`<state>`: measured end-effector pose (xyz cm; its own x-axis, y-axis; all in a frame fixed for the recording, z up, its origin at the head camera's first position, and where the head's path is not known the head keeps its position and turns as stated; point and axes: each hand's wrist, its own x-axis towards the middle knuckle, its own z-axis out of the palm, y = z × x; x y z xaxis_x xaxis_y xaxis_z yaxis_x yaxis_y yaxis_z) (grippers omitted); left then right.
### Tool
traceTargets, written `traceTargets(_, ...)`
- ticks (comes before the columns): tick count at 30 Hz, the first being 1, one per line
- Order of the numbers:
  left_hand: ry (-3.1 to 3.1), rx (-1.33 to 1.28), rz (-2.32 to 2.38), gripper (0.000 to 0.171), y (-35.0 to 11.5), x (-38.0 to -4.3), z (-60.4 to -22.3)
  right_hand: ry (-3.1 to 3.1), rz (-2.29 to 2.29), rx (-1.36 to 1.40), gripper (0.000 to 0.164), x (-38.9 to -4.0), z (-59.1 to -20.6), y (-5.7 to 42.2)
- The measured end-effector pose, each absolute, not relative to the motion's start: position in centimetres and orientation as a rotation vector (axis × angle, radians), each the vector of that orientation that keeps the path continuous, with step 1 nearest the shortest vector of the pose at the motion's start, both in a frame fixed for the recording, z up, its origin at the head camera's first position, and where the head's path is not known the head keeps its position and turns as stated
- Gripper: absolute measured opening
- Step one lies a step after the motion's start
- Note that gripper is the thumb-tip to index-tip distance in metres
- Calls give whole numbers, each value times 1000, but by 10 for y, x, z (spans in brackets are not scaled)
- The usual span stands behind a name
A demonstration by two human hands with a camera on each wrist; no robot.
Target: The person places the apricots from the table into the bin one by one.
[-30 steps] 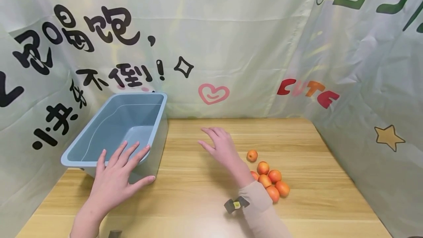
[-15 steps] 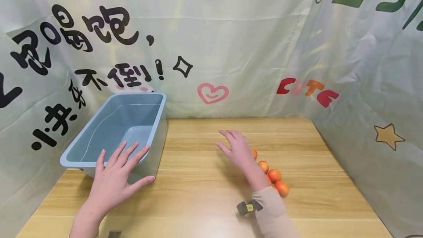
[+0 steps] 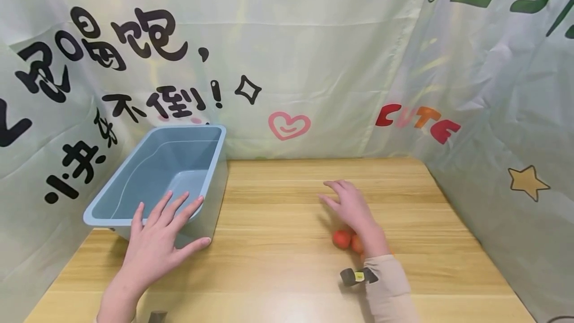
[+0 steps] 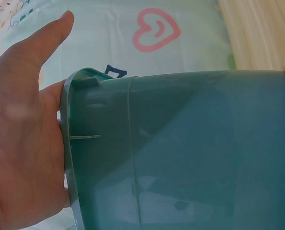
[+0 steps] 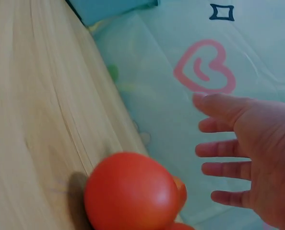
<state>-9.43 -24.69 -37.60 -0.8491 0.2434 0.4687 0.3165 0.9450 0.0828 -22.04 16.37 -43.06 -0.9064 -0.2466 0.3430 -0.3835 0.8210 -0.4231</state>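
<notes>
A light blue plastic tub (image 3: 107, 222) stands at the left of the table, its visible inside bare. My left hand (image 3: 157, 243) rests on its near rim with fingers spread and straight; the left wrist view shows the palm beside the rim of the tub (image 4: 190, 153). My right hand (image 3: 354, 208) hovers over the table's right side, fingers extended, holding nothing. Beneath the right hand and wrist lie round orange-red fruits (image 3: 342, 239), partly hidden by the arm. In the right wrist view one smooth, tomato-like fruit (image 5: 130, 191) is large in front, with others behind it.
The wooden table (image 3: 269, 263) is bounded at the back and sides by a printed pale cloth (image 3: 314, 74). A small dark device (image 3: 348, 277) with a yellow label sits at the right wrist.
My right hand has moved right, away from the tub and over the fruits, so its hand and forearm now cover most of them. The left hand stays on the rim.
</notes>
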Motion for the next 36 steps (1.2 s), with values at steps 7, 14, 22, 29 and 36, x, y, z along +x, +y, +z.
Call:
traceTargets(7,-2630,-397,-213,86,-247,-94,-377,-2861,680,450,48,-221,-434,179)
traceTargets(14,-2624,-404,-210,86,-248,-95,-376,-2951,684,444,48,-220,-436,187)
traceTargets(22,-2619,-411,-211,85,-248,-95,-375,-3019,868,379,46,-212,-440,190)
traceTargets(29,-2608,-419,-215,86,-248,-95,-376,-3055,979,257,55,-208,-440,189)
traceTargets(36,-2611,-412,-221,86,-248,-95,-377,-3067,910,255,47,-209,-441,189)
